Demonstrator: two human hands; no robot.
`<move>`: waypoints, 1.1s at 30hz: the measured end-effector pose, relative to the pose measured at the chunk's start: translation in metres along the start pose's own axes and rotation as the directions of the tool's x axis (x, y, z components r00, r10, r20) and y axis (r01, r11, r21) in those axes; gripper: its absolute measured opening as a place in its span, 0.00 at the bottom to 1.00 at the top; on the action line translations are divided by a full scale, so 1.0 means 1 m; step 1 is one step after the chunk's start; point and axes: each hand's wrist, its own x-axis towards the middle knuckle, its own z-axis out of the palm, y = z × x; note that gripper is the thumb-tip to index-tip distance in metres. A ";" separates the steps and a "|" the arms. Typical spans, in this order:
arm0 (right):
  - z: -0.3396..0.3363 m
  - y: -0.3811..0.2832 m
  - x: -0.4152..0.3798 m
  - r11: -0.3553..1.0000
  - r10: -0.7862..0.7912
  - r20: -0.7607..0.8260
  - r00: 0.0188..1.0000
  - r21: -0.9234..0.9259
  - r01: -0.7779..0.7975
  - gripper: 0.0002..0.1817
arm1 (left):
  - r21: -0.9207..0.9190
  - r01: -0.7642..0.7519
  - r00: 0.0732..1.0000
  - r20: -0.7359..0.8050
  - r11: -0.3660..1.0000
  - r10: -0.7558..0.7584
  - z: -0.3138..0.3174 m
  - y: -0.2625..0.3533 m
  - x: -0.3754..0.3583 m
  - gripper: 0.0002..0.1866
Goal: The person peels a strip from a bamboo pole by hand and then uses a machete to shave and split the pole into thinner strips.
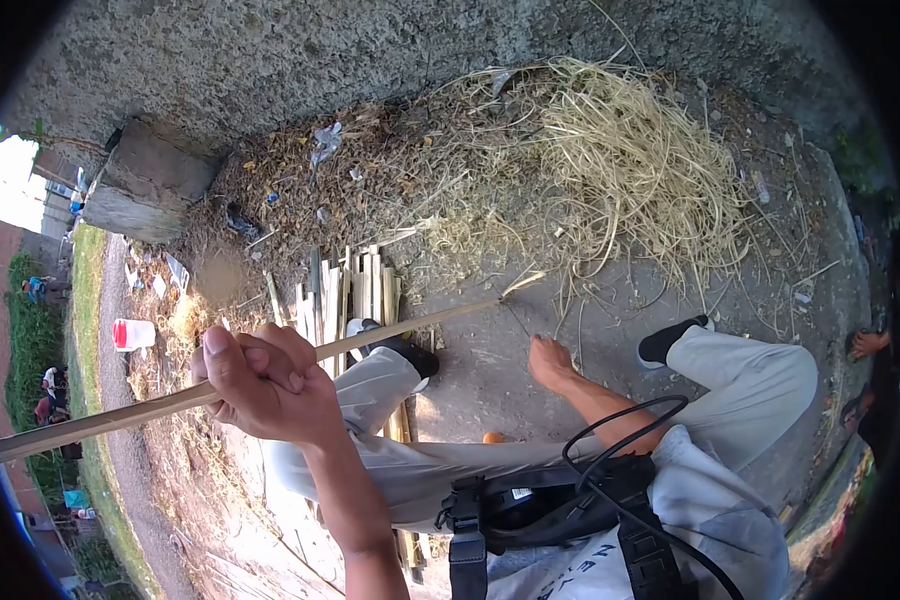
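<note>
left hand (260, 385) fingers wrap a long bamboo strip (370, 340); right hand (552, 362), fingers together, holds its far end above the ground (490, 370), near the shavings pile (610, 160).

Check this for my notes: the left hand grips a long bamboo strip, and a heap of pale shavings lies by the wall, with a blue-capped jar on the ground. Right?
Not quite: the head view shows the jar has a red cap, not blue. The left hand does grip the bamboo strip, and the shavings lie by the wall.

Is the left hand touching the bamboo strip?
Touching. The head view shows the left hand with fingers curled around the bamboo strip, which passes through the fist with no gap.
</note>
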 end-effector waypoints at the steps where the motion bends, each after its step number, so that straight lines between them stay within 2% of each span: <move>1: -0.003 0.001 -0.007 0.999 -0.003 -0.004 1.000 0.033 0.003 0.13 | 0.088 -0.029 0.998 -0.050 0.996 0.033 0.000 -0.004 0.000 0.18; 3: -0.007 -0.009 -0.008 0.992 -0.009 -0.035 0.999 0.127 0.013 0.14 | 0.005 0.003 0.998 0.061 1.000 -0.003 0.002 -0.001 0.003 0.18; 6: -0.036 -0.040 -0.027 0.983 -0.057 -0.008 0.998 0.173 0.057 0.14 | -0.086 0.062 0.998 0.037 0.994 -0.059 -0.011 -0.005 0.009 0.18; 9: -0.037 -0.044 -0.032 0.978 -0.156 -0.028 0.987 0.134 0.159 0.14 | -0.099 0.060 0.996 0.071 0.993 -0.053 -0.016 -0.006 0.011 0.18; 11: 0.006 -0.004 -0.009 0.999 0.005 0.056 0.998 0.049 -0.008 0.15 | -0.102 0.072 0.993 0.096 0.992 -0.062 -0.019 -0.003 0.010 0.18; 12: 0.002 0.001 -0.002 0.996 0.087 0.077 0.993 0.000 -0.087 0.15 | -0.115 0.069 0.992 0.110 0.991 -0.057 -0.018 -0.004 0.011 0.18; 16: 0.000 0.005 -0.002 0.994 0.108 0.092 0.990 -0.016 -0.107 0.16 | -0.062 0.042 0.999 0.021 0.997 -0.041 -0.008 -0.005 0.010 0.18; 18: -0.001 0.005 -0.003 0.981 0.162 0.107 0.981 0.093 -0.172 0.16 | -0.055 0.052 0.998 0.042 0.997 -0.049 -0.007 -0.003 0.010 0.18; 22: -0.007 0.010 -0.001 0.922 0.203 0.198 0.959 0.292 -0.255 0.17 | -0.187 0.110 0.985 0.148 0.976 -0.083 -0.023 -0.001 0.013 0.17; 23: -0.009 0.009 0.001 0.914 0.215 0.196 0.957 0.304 -0.268 0.18 | -0.227 0.141 0.966 0.246 0.964 -0.083 -0.032 0.000 0.015 0.14; 26: -0.028 0.001 -0.006 0.877 0.233 0.200 0.952 0.379 -0.295 0.22 | -0.219 0.088 0.934 0.357 0.972 -0.004 -0.038 0.004 0.018 0.10; 27: -0.034 -0.003 -0.008 0.853 0.225 0.204 0.953 0.432 -0.294 0.24 | -0.245 0.146 0.909 0.416 0.958 -0.031 -0.041 0.007 0.022 0.11; 28: -0.037 -0.005 -0.008 0.824 0.216 0.209 0.954 0.484 -0.293 0.25 | -0.233 0.162 0.918 0.392 0.959 -0.060 -0.041 0.007 0.022 0.11; 30: -0.035 -0.006 -0.003 0.837 0.169 0.119 0.978 0.506 -0.206 0.28 | -0.214 0.194 0.933 0.342 0.957 -0.113 -0.036 0.008 0.023 0.12; 31: -0.037 -0.006 0.000 0.844 0.144 0.069 0.987 0.513 -0.158 0.30 | -0.212 0.208 0.923 0.365 0.955 -0.120 -0.040 0.006 0.025 0.13; 33: -0.047 -0.005 0.000 0.682 0.114 0.124 0.986 0.712 -0.169 0.25 | -0.148 0.188 0.922 0.366 0.971 -0.122 -0.037 0.002 0.027 0.13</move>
